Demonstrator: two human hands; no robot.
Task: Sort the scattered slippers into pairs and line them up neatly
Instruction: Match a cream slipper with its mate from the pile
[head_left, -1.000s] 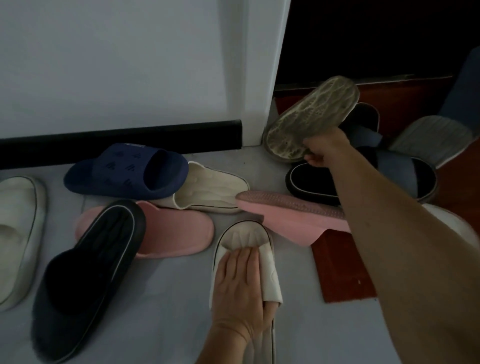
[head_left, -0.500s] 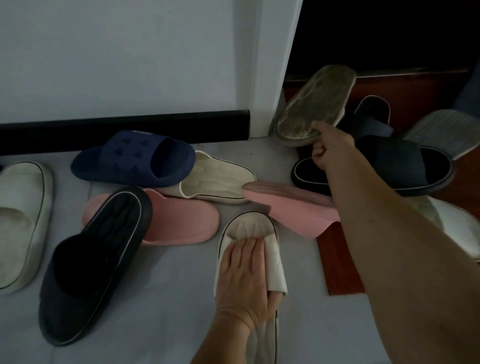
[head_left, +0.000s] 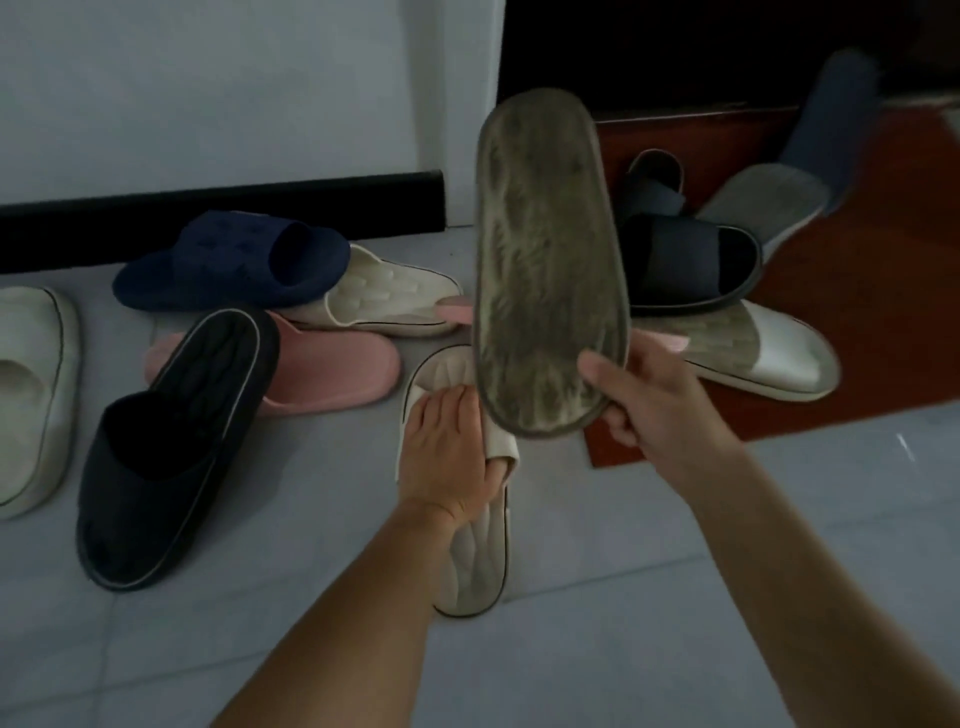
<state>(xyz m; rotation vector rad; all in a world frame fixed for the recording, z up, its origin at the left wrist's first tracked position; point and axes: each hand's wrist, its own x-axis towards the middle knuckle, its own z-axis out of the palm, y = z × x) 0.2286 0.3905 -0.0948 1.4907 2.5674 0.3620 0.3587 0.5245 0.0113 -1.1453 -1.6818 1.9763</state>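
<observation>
My right hand (head_left: 657, 400) grips a slipper held up in the air, its dirty grey sole (head_left: 545, 260) facing me. My left hand (head_left: 449, 457) lies over the strap of a cream slipper (head_left: 478, 566) on the floor, thumb tucked under the strap. Scattered behind are a navy slipper (head_left: 234, 260), another cream slipper (head_left: 395, 296), a pink slipper (head_left: 337, 369), and a black slipper (head_left: 171, 447) lying partly over the pink one. A second pink slipper is mostly hidden behind the raised sole.
A cream slipper (head_left: 31, 395) lies at the far left edge. On the reddish-brown mat (head_left: 872, 332) at right are dark slippers (head_left: 685, 260), a white slipper (head_left: 769, 358) and grey ones (head_left: 769, 202). A wall with black skirting (head_left: 223, 208) stands behind.
My right hand has pulled the slipper away from the pile by the doorway and raised it toward me, sole facing the camera. My left hand has stayed on the cream slipper.
</observation>
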